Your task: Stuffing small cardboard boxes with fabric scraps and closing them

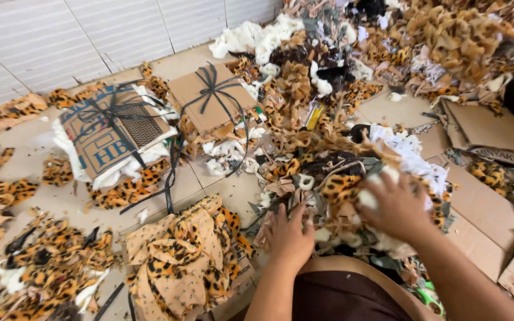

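The left hand (pixel 290 236) is laid flat, fingers spread, holding nothing, on the near scrap heap (pixel 334 178); the right hand (pixel 395 208) is blurred, its grip unreadable. Loose scraps could be scattered rightward onto the cardboard (pixel 477 214).

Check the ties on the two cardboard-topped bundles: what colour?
Black straps, crossed over the brown cardboard; clearest in the head view.

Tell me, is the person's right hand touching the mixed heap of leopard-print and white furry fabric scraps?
Touching. The head view shows the right hand pressed into the fabric scrap heap, fingers sunk among the pieces.
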